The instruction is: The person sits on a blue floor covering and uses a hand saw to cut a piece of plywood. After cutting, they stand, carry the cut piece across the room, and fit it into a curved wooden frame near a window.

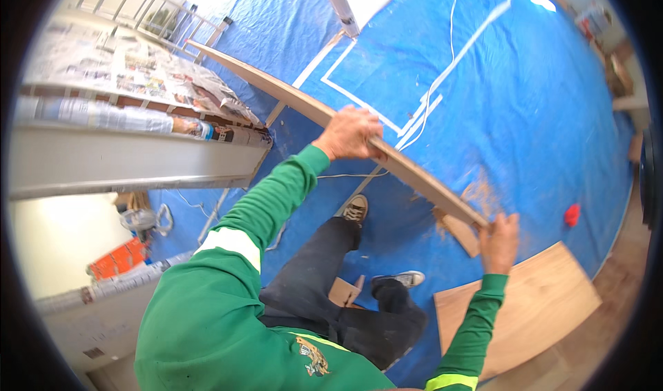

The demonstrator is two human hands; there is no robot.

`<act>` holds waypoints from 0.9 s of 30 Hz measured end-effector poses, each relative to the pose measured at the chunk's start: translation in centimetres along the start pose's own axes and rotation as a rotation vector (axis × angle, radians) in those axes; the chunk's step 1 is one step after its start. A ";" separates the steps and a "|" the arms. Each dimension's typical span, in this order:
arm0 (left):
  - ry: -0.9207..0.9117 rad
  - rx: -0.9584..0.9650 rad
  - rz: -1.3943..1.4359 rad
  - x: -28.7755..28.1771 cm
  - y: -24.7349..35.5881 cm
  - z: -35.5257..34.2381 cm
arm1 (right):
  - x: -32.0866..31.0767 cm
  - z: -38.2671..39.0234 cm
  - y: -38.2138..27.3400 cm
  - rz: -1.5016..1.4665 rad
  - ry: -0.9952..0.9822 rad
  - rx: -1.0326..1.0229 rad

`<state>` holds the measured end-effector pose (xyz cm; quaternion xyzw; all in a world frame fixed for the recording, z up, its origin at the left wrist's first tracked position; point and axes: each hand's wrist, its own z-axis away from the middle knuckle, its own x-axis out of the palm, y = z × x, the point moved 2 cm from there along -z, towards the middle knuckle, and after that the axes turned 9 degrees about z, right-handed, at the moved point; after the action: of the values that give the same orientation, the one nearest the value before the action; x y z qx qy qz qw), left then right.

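A long, narrow wooden board [290, 95] is held up on edge in front of me, running from the far left down to the near right. Around its middle my left hand [350, 134] is closed, with the fingers over the top edge. At the near right end my right hand [498, 241] grips the board's tip; some of its fingers are hidden or slightly blurred. Below that end lies a small wooden offcut [458, 233] beside scattered sawdust [481, 192]. A wide plywood panel [521, 305] rests on the floor under my right forearm.
Blue sheeting [539, 115] covers the floor, with white tape and a white cable [432, 87] across it. Newspaper-wrapped wall edges [138, 118] stand close on the left. A ladder [148, 11] is far left, an orange object [117, 258] lower left, a red item [572, 216] right.
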<state>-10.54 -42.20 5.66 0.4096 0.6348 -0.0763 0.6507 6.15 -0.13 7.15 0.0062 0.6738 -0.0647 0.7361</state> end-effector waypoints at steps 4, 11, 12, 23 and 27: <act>-0.101 -0.105 0.122 -0.9 0.9 2.6 | -1.8 -0.5 -4.9 0.274 -0.467 0.031; 0.631 -0.681 0.378 -6.0 -3.3 6.1 | 0.8 -5.3 -21.6 0.048 -0.456 -0.299; 0.741 -0.924 0.368 -7.4 -5.5 7.2 | 1.3 -6.3 -24.2 0.095 -0.473 -0.331; 0.552 -1.725 0.919 -12.5 -23.1 19.2 | 3.8 -7.9 -35.0 0.226 -0.640 -0.637; 0.575 -1.665 0.987 -11.7 -21.4 18.8 | 1.3 -6.3 -32.5 0.239 -0.650 -0.676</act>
<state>-11.56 -72.90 4.09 0.0449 0.3784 0.7706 0.5108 -3.33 -31.90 7.79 -0.1768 0.3869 0.2442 0.8715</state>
